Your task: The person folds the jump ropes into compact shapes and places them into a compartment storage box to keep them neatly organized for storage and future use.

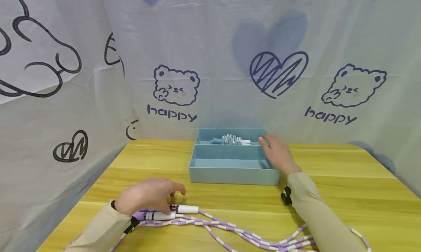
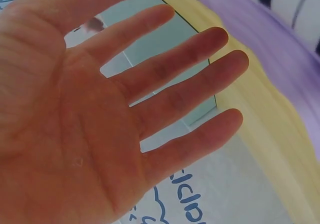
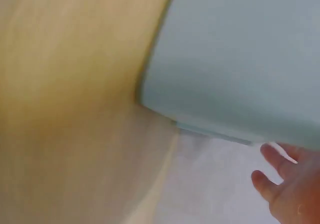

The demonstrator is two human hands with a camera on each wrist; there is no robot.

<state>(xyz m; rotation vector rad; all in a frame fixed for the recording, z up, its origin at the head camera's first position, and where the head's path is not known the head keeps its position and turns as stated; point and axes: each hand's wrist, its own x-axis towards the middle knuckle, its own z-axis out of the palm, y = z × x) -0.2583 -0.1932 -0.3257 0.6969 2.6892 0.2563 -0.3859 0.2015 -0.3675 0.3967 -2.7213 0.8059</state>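
A purple-and-white beaded jump rope lies along the front of the table, its white handles side by side at the left. Just over the handles is my left hand; the left wrist view shows its fingers straight and spread, gripping nothing. My right hand is at the right rear side of a pale blue-green box, its fingers loosely bent and partly hidden by the box. A wound-up blue-and-white jump rope lies in the box's rear section.
The box's front section has a low wall and stands near the back edge of the yellow wood-grain table. Printed cloth with hearts and bears hangs behind and to the left.
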